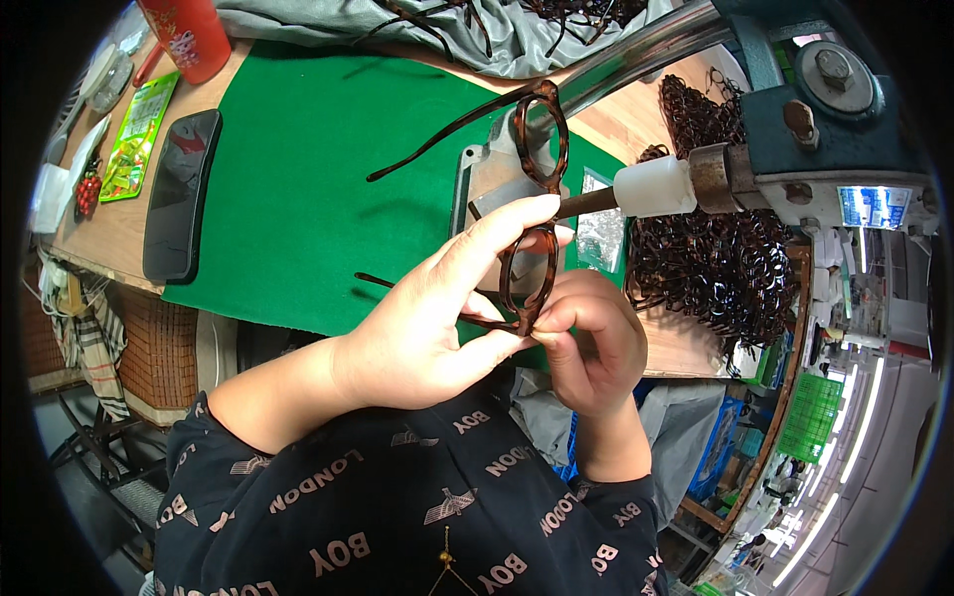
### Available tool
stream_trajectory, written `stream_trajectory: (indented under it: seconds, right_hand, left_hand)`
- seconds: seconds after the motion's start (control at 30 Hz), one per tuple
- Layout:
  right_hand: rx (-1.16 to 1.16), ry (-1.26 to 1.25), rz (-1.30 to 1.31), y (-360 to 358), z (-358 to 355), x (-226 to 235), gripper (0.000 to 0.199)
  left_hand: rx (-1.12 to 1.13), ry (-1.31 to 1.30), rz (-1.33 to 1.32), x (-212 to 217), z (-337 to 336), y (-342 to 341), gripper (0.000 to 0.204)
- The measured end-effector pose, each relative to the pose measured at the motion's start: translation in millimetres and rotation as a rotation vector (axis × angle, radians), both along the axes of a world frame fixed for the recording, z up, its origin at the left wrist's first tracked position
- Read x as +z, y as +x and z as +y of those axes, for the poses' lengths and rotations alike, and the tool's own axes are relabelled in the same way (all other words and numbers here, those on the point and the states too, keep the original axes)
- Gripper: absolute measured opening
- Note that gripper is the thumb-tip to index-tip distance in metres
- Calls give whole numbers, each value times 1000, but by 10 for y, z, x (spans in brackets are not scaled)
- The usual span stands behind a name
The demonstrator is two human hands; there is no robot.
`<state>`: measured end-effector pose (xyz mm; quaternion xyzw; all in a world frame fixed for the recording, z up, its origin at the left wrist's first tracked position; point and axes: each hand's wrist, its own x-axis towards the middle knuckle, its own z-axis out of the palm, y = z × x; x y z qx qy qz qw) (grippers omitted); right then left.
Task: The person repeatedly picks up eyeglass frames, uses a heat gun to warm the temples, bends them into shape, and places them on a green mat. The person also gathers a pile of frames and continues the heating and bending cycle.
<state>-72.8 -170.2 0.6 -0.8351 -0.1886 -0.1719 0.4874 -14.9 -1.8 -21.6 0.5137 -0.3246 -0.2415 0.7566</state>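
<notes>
a: what is the person holding?

b: a dark tortoiseshell plastic spectacle frame (534, 199), stood on end above the green felt mat (298, 179), its thin temple arms sticking out to the left. the left hand (437, 318) wraps the lower rim, thumb underneath and long fingers laid over the front; the right hand (591, 343) is clenched, its fingertips pinching the frame's bottom corner. both hands are closed on the frame, neither released

a: and the machine?

b: a dark narrow spindle (586, 204) juts from a white cylindrical collar (653, 186) on the blue-grey metal machine head (825, 119) at the right. the tip sits at the frame's bridge, touching it or just short of it; the pictures do not settle which

a: so which step is this?

b: by the look of it, the frame is being offered up to the spindle, one spot being worked while both hands steady it. the next move would call for a firm two-handed hold and a small, careful turn of the frame to bring the adjoining part of the rim to the tip, fingers kept clear of it

a: anything else about?

b: a heap of dark brown frames (711, 253) lies on the wooden bench (109, 238) under the machine, a black phone (181, 194) rests at the mat's left edge, and a red cup (189, 35) stands beyond
</notes>
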Motion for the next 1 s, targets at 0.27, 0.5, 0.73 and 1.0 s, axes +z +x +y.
stream_trajectory:
  seconds: [0.27,0.5,0.73,1.0]
  right_hand:
    - [14,112,70,-1,-38,-39,9]
    - [89,636,531,-20,-33,61,14]
    - [-5,815,384,-19,-31,217,12]
    - [-383,112,-531,22,-561,1106,23]
  left_hand:
    - [-30,-43,81,15,-37,20,85]
    - [-28,-51,31,23,-37,12,86]
    - [50,-278,87,178,-331,28,90]
    - [221,-485,88,305,-856,153,88]
